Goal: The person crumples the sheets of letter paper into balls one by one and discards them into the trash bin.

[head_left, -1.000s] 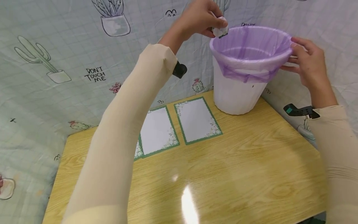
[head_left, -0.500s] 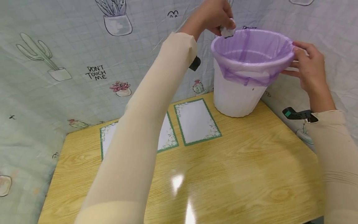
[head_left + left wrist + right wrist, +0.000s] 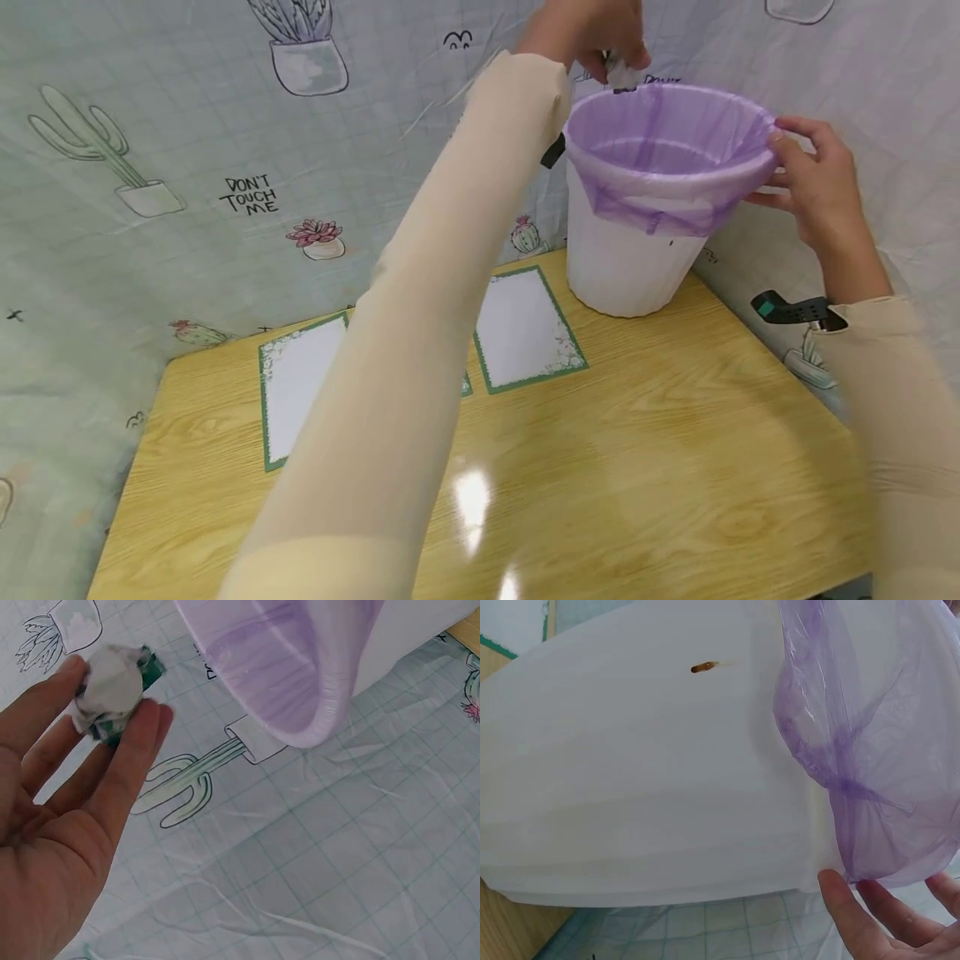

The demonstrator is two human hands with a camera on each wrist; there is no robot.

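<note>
Disposal step, apparently: left hand (image 3: 71, 825) pinches crumpled paper (image 3: 114, 684) near bin (image 3: 630, 258); right hand (image 3: 825, 183), fingers spread, touches bin. Next, likely: centre paper above bin, release.

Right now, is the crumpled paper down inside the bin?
No, the left hand is holding the crumpled paper outside the bin.

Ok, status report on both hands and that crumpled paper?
Left hand pinching crumpled paper, near bin, not inside. Right hand touching rim. No obstruction visible.
</note>
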